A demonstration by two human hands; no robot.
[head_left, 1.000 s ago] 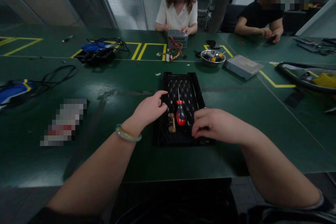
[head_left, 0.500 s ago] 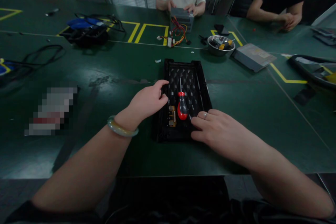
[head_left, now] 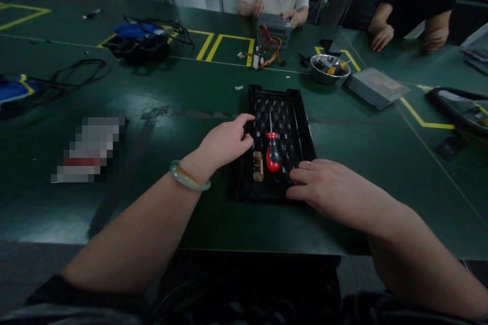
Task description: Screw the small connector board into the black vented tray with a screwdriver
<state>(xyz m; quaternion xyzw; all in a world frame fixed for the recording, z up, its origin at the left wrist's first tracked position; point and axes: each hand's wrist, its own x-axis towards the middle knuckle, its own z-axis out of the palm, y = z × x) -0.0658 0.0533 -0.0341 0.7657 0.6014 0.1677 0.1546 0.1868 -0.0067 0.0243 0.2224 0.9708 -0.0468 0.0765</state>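
Note:
A black plastic cover (head_left: 280,193), shaped like a shallow tray with a textured inside, lies on the green table in front of me. My left hand (head_left: 231,139) grips its left rim, index finger and thumb bent over the edge. At the near right corner, my right hand (head_left: 324,180) has its fingers closed over the rim, with the fingertips partly hidden. Inside the cover lie a red-and-black screwdriver (head_left: 273,152), its shaft pointing away from me, and a small brown circuit board (head_left: 258,166). Neither hand touches these two.
Across the table a person holds a grey power supply (head_left: 274,25) with coloured wires. A metal bowl (head_left: 330,77) of tools and a flat grey drive (head_left: 378,87) are at the far right. Blue-and-black items with cables (head_left: 139,40) lie at the left. Another person sits at the far right.
The whole view has shifted a little, so things appear farther right. My hands keep their places on the cover. The far-right person's hands have moved apart.

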